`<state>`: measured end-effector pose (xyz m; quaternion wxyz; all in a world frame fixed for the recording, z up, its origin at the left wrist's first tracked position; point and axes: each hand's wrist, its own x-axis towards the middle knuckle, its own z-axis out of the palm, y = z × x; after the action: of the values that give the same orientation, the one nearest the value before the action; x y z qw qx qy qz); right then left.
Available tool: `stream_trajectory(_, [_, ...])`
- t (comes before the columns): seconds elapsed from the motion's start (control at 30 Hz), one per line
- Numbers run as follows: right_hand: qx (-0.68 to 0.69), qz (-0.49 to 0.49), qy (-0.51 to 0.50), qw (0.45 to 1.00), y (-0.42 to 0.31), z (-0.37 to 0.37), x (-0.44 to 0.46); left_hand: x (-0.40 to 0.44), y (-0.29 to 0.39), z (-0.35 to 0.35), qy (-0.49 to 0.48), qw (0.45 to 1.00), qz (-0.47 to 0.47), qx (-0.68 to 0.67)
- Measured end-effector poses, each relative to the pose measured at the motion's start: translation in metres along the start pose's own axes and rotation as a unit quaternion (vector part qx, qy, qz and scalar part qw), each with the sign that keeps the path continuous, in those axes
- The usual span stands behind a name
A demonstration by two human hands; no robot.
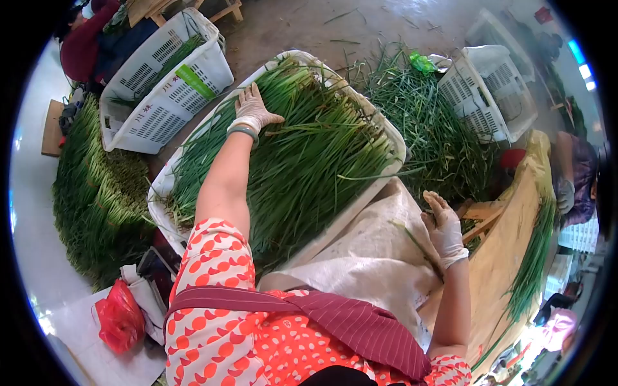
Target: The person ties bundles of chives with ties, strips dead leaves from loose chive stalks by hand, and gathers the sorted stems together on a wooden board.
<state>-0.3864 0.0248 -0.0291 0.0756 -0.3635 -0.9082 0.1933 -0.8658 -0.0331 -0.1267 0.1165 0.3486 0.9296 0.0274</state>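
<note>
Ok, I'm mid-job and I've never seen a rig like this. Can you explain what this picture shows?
There is no machine here: a camera worn on a person's head looks forward and down at their own two gloved hands. The left hand rests with fingers spread on long, chive-like greens filling a white tub. The right hand is open above a pale sheet, beside a wooden board; I see nothing gripped in either. A loose heap of greens lies beyond the tub, and a neater pile lies to its left.
</note>
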Motion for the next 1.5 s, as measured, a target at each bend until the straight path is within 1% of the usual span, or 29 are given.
stream_trajectory(0.1, [0.003,0.005,0.003,1.000,-0.001,0.005,0.016,0.014,0.006,-0.004,-0.036,0.999,-0.038,-0.007])
stream_trajectory(0.17, [0.027,-0.003,-0.001,1.000,0.001,0.010,0.022,0.032,0.001,-0.003,-0.031,0.999,-0.020,-0.012])
stream_trajectory(0.23, [0.020,0.000,-0.017,1.000,0.001,0.016,0.032,0.046,0.001,-0.008,-0.109,0.991,-0.014,0.077])
stream_trajectory(0.3, [0.015,0.000,-0.033,0.999,-0.004,0.022,0.044,0.037,0.002,-0.006,-0.094,0.991,0.002,0.099])
stream_trajectory(0.37, [0.007,-0.023,-0.058,0.998,-0.011,0.027,0.059,0.027,0.000,0.000,-0.046,0.998,0.027,-0.031])
stream_trajectory(0.4, [0.019,-0.034,-0.063,0.997,-0.012,0.032,0.067,0.032,-0.007,0.005,-0.066,0.995,0.036,-0.069])
stream_trajectory(0.43, [0.020,-0.030,-0.060,0.998,-0.015,0.037,0.075,0.036,-0.014,0.012,-0.038,0.993,0.046,-0.104])
stream_trajectory(0.5, [0.051,-0.055,-0.074,0.994,-0.021,0.045,0.090,0.041,-0.021,0.005,-0.054,0.985,0.049,-0.158])
stream_trajectory(0.57, [0.061,-0.062,-0.065,0.994,-0.032,0.051,0.104,0.051,-0.034,0.018,-0.034,0.977,0.074,-0.197])
stream_trajectory(0.63, [0.121,-0.053,-0.106,0.986,-0.044,0.057,0.123,0.057,-0.041,0.025,-0.045,0.962,0.080,-0.256])
stream_trajectory(0.7, [0.178,-0.025,-0.133,0.975,-0.056,0.064,0.144,0.031,-0.032,0.006,-0.011,0.928,0.170,-0.331])
stream_trajectory(0.73, [0.231,0.001,-0.167,0.958,-0.063,0.067,0.154,0.024,-0.035,0.006,-0.051,0.926,0.148,-0.343])
stream_trajectory(0.77, [0.233,0.001,-0.165,0.958,-0.067,0.075,0.165,0.014,-0.035,0.000,-0.089,0.923,0.124,-0.353])
stream_trajectory(0.83, [0.445,0.057,-0.177,0.876,-0.075,0.098,0.189,-0.010,-0.038,0.000,-0.045,0.916,0.148,-0.370])
stream_trajectory(0.87, [0.447,0.056,-0.175,0.876,-0.081,0.109,0.199,-0.023,-0.041,0.003,-0.014,0.927,0.136,-0.350])
stream_trajectory(0.93, [0.529,0.073,-0.135,0.834,-0.096,0.131,0.215,-0.061,-0.033,-0.006,0.032,0.932,0.139,-0.334])
stream_trajectory(0.97, [0.592,0.067,-0.121,0.794,-0.105,0.137,0.218,-0.079,-0.028,-0.008,0.056,0.940,0.133,-0.308])
stream_trajectory(1.03, [0.785,0.013,-0.104,0.611,-0.129,0.137,0.211,-0.108,-0.027,0.002,0.100,0.939,0.183,-0.272])
stream_trajectory(1.07, [0.809,-0.011,-0.080,0.583,-0.134,0.142,0.208,-0.124,-0.023,0.005,0.105,0.926,0.204,-0.300])
stream_trajectory(1.1, [0.810,-0.006,-0.080,0.582,-0.137,0.137,0.204,-0.138,-0.017,0.006,0.076,0.917,0.184,-0.345])
stream_trajectory(1.17, [0.861,-0.002,-0.141,0.489,-0.145,0.127,0.196,-0.156,-0.008,0.016,0.025,0.897,0.141,-0.419])
stream_trajectory(1.2, [0.870,0.027,-0.144,0.471,-0.142,0.130,0.196,-0.158,-0.007,0.016,0.023,0.898,0.138,-0.418])
stream_trajectory(1.23, [0.869,0.056,-0.140,0.472,-0.131,0.144,0.197,-0.156,-0.005,0.015,0.043,0.914,0.188,-0.358])
stream_trajectory(1.27, [0.878,0.071,-0.150,0.449,-0.121,0.142,0.192,-0.154,-0.002,0.012,0.064,0.923,0.237,-0.295])
stream_trajectory(1.3, [0.878,0.083,-0.140,0.449,-0.115,0.146,0.191,-0.150,-0.001,0.000,0.065,0.923,0.236,-0.297])
stream_trajectory(1.37, [0.878,0.095,-0.130,0.451,-0.109,0.151,0.190,-0.140,-0.007,-0.035,-0.015,0.953,0.263,-0.149])
stream_trajectory(1.4, [0.881,0.083,-0.139,0.445,-0.108,0.151,0.190,-0.129,-0.013,-0.043,-0.065,0.947,0.187,-0.253])
stream_trajectory(1.43, [0.884,0.072,-0.147,0.437,-0.107,0.152,0.189,-0.118,-0.010,-0.060,-0.059,0.930,0.191,-0.310])
stream_trajectory(1.5, [0.882,0.068,-0.159,0.439,-0.109,0.152,0.190,-0.093,0.000,-0.074,0.061,0.910,0.308,-0.270])
